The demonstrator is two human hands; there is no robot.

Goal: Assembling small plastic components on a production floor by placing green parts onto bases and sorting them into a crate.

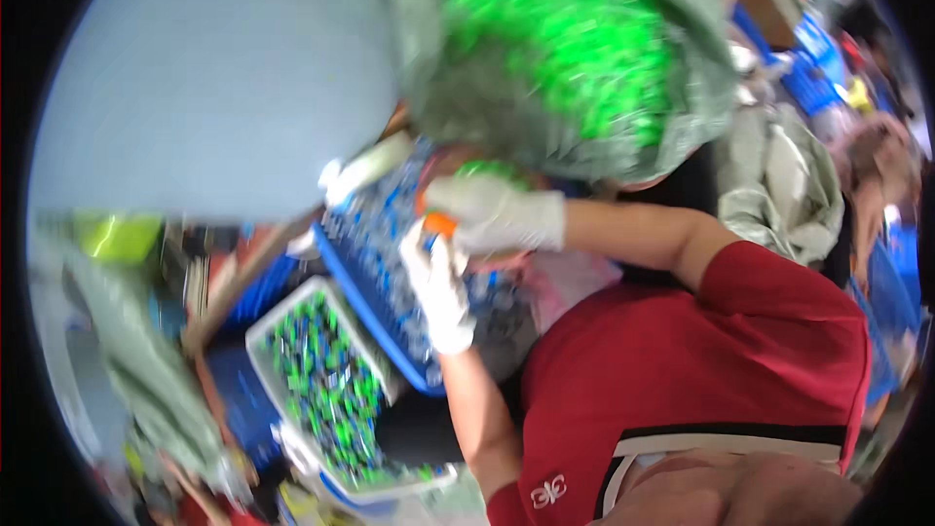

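Observation:
Both of my hands wear white gloves and meet over a blue basket. My left hand (438, 297) has its fingers closed around a small orange piece (440, 224), which shows at its fingertips. Fingers bent, my right hand (492, 215) presses against the same orange piece from the other side. Motion blur hides the exact kind of the piece. Under the hands, the blue basket (375, 331) holds many small clear and blue pieces. Just beyond my right hand, bright green bits (495, 172) show in a roundish container, partly covered by the glove.
A large grey-green sack (429, 68) full of bright green pieces stands at the far side. Near left is a white crate (261, 336) of small green and dark pieces. A pale blue-grey surface (214, 88) fills the far left. Another sack (779, 185) lies at the right.

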